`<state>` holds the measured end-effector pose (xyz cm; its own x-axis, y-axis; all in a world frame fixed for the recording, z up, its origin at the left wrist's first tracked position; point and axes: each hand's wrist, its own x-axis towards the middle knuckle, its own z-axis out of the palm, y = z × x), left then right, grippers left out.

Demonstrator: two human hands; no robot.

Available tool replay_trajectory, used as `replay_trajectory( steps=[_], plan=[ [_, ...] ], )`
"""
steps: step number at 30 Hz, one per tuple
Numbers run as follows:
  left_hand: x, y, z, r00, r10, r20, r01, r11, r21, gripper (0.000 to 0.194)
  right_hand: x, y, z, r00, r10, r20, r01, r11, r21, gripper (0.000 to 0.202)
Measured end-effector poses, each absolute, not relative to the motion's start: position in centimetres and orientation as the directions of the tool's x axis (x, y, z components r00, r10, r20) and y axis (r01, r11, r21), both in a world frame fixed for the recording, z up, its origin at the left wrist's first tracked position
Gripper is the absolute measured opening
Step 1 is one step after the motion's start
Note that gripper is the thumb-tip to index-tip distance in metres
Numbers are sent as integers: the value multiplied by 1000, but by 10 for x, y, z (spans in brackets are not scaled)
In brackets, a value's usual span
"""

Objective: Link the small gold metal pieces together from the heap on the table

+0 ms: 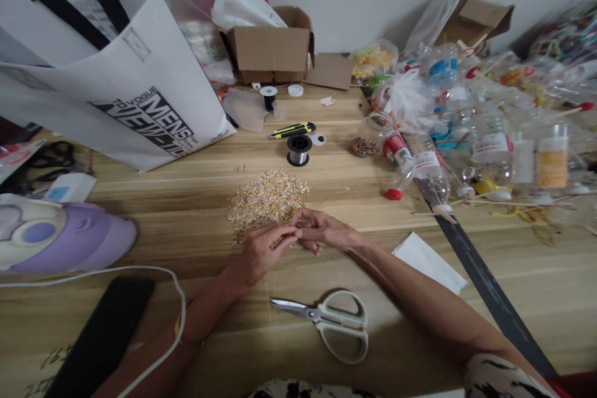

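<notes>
At the near edge of a heap of small gold and clear pieces (265, 199), my two hands meet fingertip to fingertip. My left hand (261, 252) is closed, its thumb and forefinger pinched together. My right hand (329, 231) is closed in a pinch too, its fingers bent against the left fingertips. Whatever lies between them is too small to make out. Nearer my body lies a pair of scissors (317, 314) with pale handles, blades pointing left. Beyond the heap stands a spool of silvery wire (299, 149).
Behind the spool lies a yellow and black utility knife (291, 130), near a dark spool (268, 99). Plastic bottles (489, 143) crowd the right side beside a jar of beads (370, 137). A white bag (153, 93), purple device (93, 236) and black phone (102, 336) occupy the left.
</notes>
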<state>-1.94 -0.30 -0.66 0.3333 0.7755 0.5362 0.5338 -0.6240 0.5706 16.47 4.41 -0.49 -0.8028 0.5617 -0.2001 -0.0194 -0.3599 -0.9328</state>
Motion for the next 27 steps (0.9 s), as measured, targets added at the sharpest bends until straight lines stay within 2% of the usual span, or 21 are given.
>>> replay_trajectory(
  steps=[11,20,27],
  plan=[
    [-19,-2,-9,250,857,451,502,-513,696,6,162,43,-9,-759,611,-224,-44,-392,-919,35],
    [-18,-1,-1,197,944,266,440,-328,836,9,154,39,-13,-660,706,-256,-148,-457,-877,40],
    [-21,3,0,135,985,108,279,-142,950,13,152,35,-14,-609,785,-111,-205,-291,-934,34]
  ],
)
